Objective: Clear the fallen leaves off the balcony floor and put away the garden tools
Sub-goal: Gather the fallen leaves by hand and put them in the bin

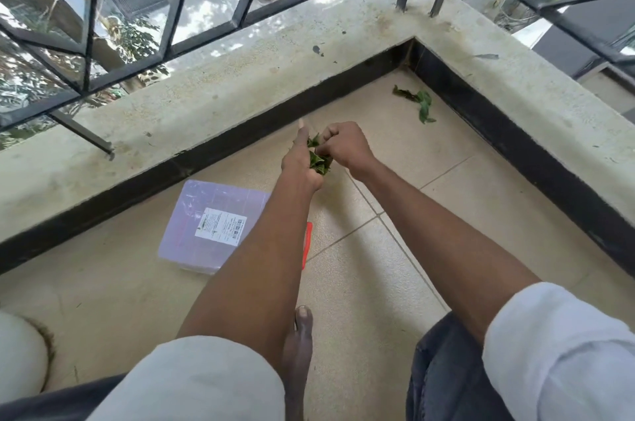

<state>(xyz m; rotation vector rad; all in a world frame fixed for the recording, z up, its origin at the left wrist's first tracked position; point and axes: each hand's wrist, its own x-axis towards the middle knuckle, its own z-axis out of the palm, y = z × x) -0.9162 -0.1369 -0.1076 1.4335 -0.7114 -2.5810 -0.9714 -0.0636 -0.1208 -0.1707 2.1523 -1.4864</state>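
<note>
While our left hand (302,162) and right hand (343,145) both clutch a bunch of leaves (318,159) at centre frame, we judge clearing partly done, since loose leaves (417,102) lie at two o'clock in the corner and no tools show.

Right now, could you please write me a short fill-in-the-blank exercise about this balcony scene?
1. Both hands, the left hand and the right hand, hold a bunch of green ____.
2. More leaves lie on the floor in the ____ of the balcony.
3. The plastic box with a white label lies on the ____.

Missing words: leaves; corner; floor
</note>
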